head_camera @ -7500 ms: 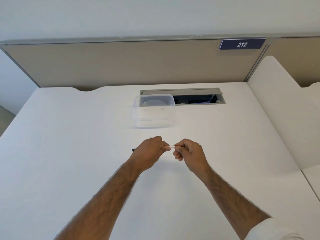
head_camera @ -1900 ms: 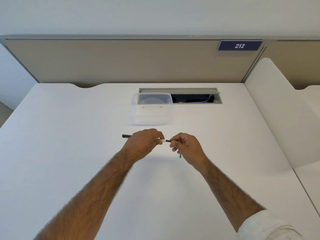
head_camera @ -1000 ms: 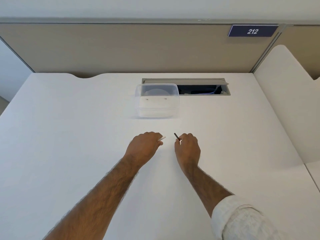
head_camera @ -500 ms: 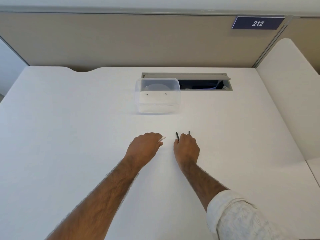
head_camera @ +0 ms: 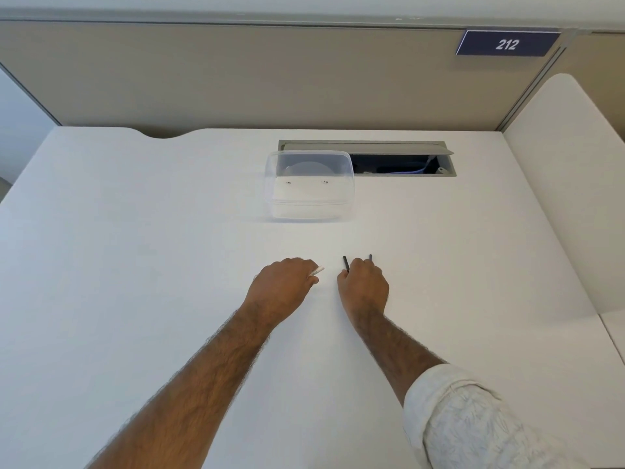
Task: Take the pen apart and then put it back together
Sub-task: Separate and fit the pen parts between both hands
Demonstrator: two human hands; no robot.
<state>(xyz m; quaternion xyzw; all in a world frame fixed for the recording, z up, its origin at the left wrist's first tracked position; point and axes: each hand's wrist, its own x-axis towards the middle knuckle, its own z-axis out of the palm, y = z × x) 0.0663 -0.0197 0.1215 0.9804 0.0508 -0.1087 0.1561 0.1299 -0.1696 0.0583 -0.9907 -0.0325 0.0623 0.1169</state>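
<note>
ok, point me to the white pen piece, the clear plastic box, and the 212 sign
white pen piece [head_camera: 318,270], head view, on the end showing past the left hand's fingers
clear plastic box [head_camera: 309,204], head view, on its near wall
212 sign [head_camera: 506,44], head view, on the digits

The left hand [head_camera: 282,286] covers nearly all of the white pen piece [head_camera: 317,270]; only 1 short end pokes out past the knuckles, its print too small to read. The right hand [head_camera: 363,287] hides the lower parts of 2 dark pen pieces [head_camera: 345,263], so their lengths and how the fingers grip them cannot be told. Both forearms run off the bottom edge. What sits in the clear container [head_camera: 309,184] is a blur.
</note>
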